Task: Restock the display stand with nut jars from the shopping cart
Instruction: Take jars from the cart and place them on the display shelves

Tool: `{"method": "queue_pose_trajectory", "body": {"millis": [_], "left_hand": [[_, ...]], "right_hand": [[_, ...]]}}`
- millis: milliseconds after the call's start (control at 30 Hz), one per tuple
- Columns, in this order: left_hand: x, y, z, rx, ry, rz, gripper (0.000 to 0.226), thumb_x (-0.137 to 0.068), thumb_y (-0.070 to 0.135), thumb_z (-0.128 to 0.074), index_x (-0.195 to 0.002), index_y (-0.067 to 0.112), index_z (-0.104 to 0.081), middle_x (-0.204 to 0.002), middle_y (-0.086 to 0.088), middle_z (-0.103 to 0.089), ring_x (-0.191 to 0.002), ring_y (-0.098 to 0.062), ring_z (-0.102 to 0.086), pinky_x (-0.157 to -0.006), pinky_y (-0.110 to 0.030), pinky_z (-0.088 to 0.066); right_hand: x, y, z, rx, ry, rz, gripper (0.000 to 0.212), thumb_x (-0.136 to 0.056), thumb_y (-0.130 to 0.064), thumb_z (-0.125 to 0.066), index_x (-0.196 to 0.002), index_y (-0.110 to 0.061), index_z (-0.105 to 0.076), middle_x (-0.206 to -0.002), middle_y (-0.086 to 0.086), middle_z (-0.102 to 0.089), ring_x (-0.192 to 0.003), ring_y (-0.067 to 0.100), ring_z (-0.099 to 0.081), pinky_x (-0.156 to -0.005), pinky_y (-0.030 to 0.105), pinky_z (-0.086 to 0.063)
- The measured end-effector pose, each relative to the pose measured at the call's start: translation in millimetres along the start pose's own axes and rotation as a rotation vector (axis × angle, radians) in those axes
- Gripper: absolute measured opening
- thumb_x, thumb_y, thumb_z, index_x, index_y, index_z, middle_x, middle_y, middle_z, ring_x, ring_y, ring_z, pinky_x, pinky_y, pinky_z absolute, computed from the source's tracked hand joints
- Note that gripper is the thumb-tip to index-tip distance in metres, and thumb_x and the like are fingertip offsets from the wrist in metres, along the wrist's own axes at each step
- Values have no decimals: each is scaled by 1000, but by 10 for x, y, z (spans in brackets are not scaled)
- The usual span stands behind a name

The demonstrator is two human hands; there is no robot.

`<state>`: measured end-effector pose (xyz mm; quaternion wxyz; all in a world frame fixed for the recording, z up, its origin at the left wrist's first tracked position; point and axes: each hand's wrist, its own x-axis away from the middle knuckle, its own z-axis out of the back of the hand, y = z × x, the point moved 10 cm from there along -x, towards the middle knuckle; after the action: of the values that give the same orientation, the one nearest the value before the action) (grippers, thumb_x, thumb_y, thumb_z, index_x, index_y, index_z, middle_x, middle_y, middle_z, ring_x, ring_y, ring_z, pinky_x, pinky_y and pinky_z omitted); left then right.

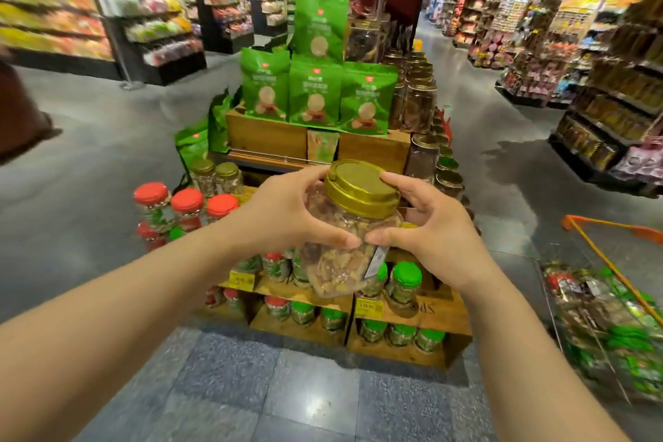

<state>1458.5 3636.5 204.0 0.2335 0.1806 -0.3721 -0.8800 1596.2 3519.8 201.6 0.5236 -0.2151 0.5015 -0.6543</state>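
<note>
A clear nut jar point(344, 262) with a gold lid is held in mid-air, tilted toward me, in front of the tiered wooden display stand point(412, 316). My left hand point(283, 215) grips its left side and my right hand point(427, 226) grips its right side, thumbs meeting on the jar's front. The shopping cart point(610, 319) with an orange rim stands at the right, filled with jars and green packs. Two gold-lidded jars point(215, 176) stand on the stand's left middle tier.
Red-lidded jars point(186, 206) sit on the stand's left, green-lidded jars point(405, 283) on its lower shelves, green snack bags point(315, 93) on top, dark jars point(419, 104) along its right. Store shelves line both aisles. Someone's dark clothing point(18, 111) shows at far left.
</note>
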Motion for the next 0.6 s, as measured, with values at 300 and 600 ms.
{"method": "queue_pose_trajectory", "body": {"millis": [300, 600], "left_hand": [[433, -955, 1330, -101, 97, 50, 90, -57, 56, -93, -136, 53, -49, -128, 21, -55, -119, 0, -52, -101, -23, -47], [637, -1986, 2555, -184, 170, 87, 117, -51, 60, -92, -153, 31, -43, -138, 13, -53, -123, -8, -51, -104, -32, -46]], "right_hand": [[-718, -536, -1470, 31, -48, 74, 85, -63, -26, -94, -139, -39, -59, -140, -20, -60, -129, -4, -53, -113, 30, -44], [-1477, -882, -2833, 25, -56, 92, 84, -65, -25, -94, -137, -45, -55, -151, -15, -51, -129, 5, -52, -96, 8, -41]]}}
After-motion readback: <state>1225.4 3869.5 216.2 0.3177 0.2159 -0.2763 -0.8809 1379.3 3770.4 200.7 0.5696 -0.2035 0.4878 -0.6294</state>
